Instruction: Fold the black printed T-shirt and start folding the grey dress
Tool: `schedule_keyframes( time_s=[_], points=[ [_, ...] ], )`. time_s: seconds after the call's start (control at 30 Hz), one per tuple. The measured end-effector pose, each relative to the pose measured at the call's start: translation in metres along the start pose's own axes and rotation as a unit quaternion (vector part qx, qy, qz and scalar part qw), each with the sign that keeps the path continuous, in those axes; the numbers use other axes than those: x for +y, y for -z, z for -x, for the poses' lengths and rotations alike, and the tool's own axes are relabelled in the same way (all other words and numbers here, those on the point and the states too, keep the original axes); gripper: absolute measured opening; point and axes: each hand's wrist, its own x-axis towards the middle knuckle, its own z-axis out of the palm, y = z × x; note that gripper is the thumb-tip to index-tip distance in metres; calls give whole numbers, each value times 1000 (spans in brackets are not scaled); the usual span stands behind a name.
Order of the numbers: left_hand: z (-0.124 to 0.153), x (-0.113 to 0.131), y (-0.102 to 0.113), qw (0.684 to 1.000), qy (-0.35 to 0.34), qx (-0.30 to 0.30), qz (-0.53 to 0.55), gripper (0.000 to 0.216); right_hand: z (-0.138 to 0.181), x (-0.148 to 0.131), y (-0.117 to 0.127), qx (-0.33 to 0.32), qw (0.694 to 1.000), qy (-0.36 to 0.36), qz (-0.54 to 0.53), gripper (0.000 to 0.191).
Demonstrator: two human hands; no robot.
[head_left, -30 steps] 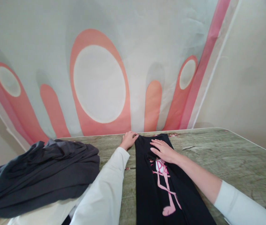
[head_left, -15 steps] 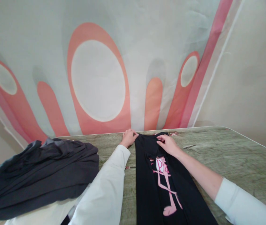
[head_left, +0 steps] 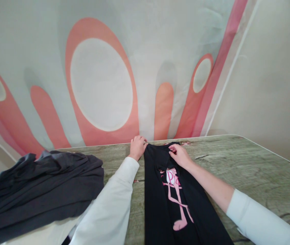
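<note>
A black T-shirt (head_left: 155, 204) lies on the table, folded into a long strip, with a pink cartoon figure and pink letters on its front. At its far left corner, my left hand (head_left: 137, 147) has its fingers closed on the fabric. My right hand (head_left: 180, 154) pinches the cloth near the far right end, thumb and fingertips together, with the forearm crossing above the shirt's right edge. The fabric under both sets of fingertips is partly hidden.
A heap of dark grey clothing (head_left: 45, 190) lies at the left, with cream cloth (head_left: 47, 233) under it. The wood-patterned table (head_left: 239, 163) reaches back to a wall hanging (head_left: 145, 51) with pink and white shapes. A plain wall (head_left: 270, 85) stands at right.
The whole view has shifted slightly, so things sit further left. My left hand is turned a little more over the shirt's corner; my right hand stays at nearly the same spot on the cloth.
</note>
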Motion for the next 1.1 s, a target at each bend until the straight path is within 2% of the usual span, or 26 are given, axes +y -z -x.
schedule_keyframes(
  time_s=[0.07, 0.2, 0.37, 0.5, 0.63, 0.73, 0.83, 0.97, 1.1],
  points=[
    [4, 14, 5, 1000, -19, 0, -3, 10, 2, -4, 1, 17, 999, 24, 16, 17],
    [19, 49, 6, 996, -67, -53, 17, 12, 4, -11, 3, 17, 995, 80, 56, 16],
    [38, 75, -1, 993, -77, -71, 48, 31, 0, -3, 18, 34, 990, 71, 118, 26],
    [41, 70, -6, 989, -88, -106, 56, 43, -6, 13, 31, 30, 984, 94, 149, 24],
    [39, 60, -10, 976, -109, -183, 47, 53, -8, 22, 33, -18, 984, 111, 141, 19],
    [37, 55, -12, 971, -103, -210, 43, 57, -6, 23, 29, -55, 982, 91, 158, 26],
    [35, 53, -14, 973, -92, -209, 41, 60, -4, 22, 26, -91, 974, 59, 198, 36],
    [35, 53, -18, 979, -83, -178, 49, 63, 0, 22, 25, -125, 965, 43, 224, 47],
    [32, 48, -21, 986, -76, -123, 86, 56, 2, 23, 25, -109, 967, 41, 226, 46]
  ],
)
